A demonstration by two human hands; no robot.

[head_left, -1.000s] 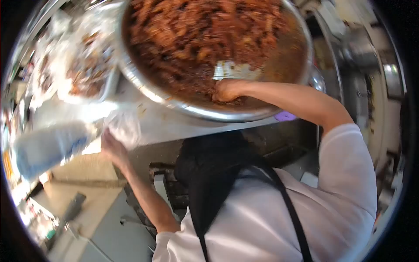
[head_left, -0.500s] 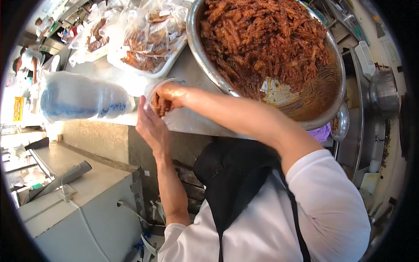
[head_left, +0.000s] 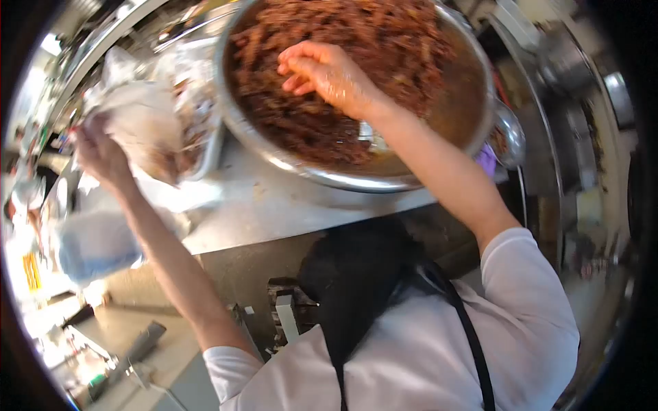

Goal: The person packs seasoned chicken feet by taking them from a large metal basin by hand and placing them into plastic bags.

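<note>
Over the large metal bowl my right hand is raised, wet with sauce, its fingers loosely curled and apart with nothing in them. Brown, sauced chicken feet are heaped in the bowl, and part of its coated bottom shows at the near right. At the left, my left hand is smeared by motion, its fingers at the top of a clear plastic bag. Brown pieces show low in that bag, which hangs over a white tray of filled bags.
A bundle of clear and blue plastic lies on the metal table at the left. A smaller metal bowl and a purple cloth are right of the big bowl. Blurred people stand at the far left.
My left hand has swung up and left with the plastic bag to the tray. My right hand has come out of the bag and moved over the bowl. The view has shifted.
</note>
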